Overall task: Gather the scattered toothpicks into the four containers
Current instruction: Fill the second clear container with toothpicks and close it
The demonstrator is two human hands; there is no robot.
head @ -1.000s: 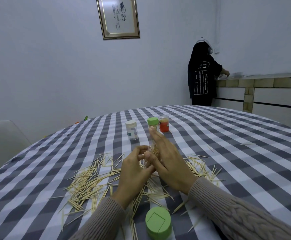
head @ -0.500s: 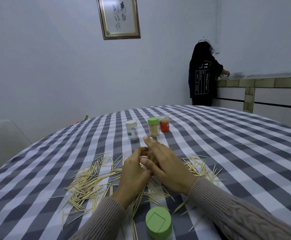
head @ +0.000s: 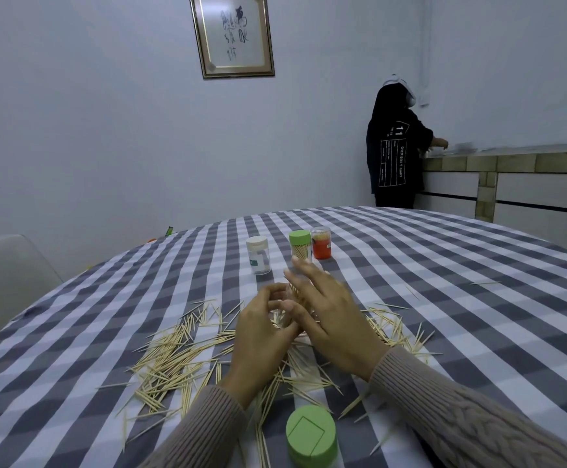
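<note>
Dim, cool, even light; soft shadows. Right hand (head: 329, 319) motion-blurred at fingertips. Wide-angle bending at edges.

Home dining room: checked tablecloth (head: 444, 265), framed calligraphy (head: 233, 35)

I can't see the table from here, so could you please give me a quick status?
Left hand pinching a toothpick bundle; right hand open, fingers against it. Most toothpicks on the table. Nothing blocking.

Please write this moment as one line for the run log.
left hand: holds toothpick bundle | right hand: fingers straight, against bundle | loose toothpicks: on table | green lid: near edge
</note>
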